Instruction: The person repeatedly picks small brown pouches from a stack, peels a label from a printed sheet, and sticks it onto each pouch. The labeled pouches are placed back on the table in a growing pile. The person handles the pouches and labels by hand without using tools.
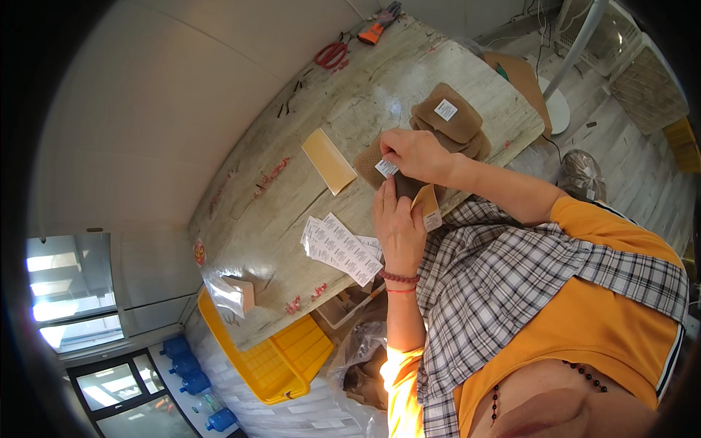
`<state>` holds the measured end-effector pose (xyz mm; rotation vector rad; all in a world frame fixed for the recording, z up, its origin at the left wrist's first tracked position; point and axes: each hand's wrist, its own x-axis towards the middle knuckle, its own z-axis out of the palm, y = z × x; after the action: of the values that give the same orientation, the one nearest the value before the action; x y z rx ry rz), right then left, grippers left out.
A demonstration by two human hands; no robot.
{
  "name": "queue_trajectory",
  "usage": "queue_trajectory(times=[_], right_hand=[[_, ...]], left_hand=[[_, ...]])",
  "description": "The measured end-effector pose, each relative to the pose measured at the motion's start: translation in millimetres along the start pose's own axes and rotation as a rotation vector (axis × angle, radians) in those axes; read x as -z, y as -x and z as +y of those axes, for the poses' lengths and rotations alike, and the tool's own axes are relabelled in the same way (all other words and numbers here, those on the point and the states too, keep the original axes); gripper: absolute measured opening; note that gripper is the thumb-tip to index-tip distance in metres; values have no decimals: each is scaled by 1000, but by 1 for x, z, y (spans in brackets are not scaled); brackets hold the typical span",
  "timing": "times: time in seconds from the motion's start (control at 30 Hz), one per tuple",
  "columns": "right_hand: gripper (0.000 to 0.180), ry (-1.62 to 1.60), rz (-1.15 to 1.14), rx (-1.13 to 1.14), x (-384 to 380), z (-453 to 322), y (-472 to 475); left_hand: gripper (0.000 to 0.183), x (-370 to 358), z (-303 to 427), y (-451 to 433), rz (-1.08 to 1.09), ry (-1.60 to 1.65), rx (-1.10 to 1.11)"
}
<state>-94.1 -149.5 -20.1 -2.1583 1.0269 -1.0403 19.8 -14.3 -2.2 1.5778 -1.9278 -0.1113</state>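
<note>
A brown mesh-textured flat piece [368,164] lies on the table before me, with a white printed label [386,167] on it. My right hand [417,156] has its fingers pinched at the label's upper edge. From the other side, my left hand [401,222] reaches in, an index fingertip touching the label's lower edge. A bent strip of tan backing paper [429,205], with labels at its end, is held between the left thumb and fingers. Just beyond my right hand, a stack of similar brown pieces [457,123] bears a label on top.
A tan backing strip [328,161] and fanned label sheets [342,249] lie on the wood-patterned table [274,219]. Red-handled scissors [331,55] and a glove [379,24] rest at the far edge. A small packet [233,295] sits leftward, above a yellow basket [306,350].
</note>
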Motion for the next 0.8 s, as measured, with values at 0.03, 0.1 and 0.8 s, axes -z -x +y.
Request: queue_trajectory(times=[0.03,0.1,0.8], right_hand=[[13,50,0,27,0,0,1],[17,135,23,78,-1,1,2],[8,49,321,169,-13,23,-3]], left_hand=[[14,0,0,-1,-8,-8,4],[15,1,1,-2,-24,-23,11],[21,0,-17,2,-75,78,21]])
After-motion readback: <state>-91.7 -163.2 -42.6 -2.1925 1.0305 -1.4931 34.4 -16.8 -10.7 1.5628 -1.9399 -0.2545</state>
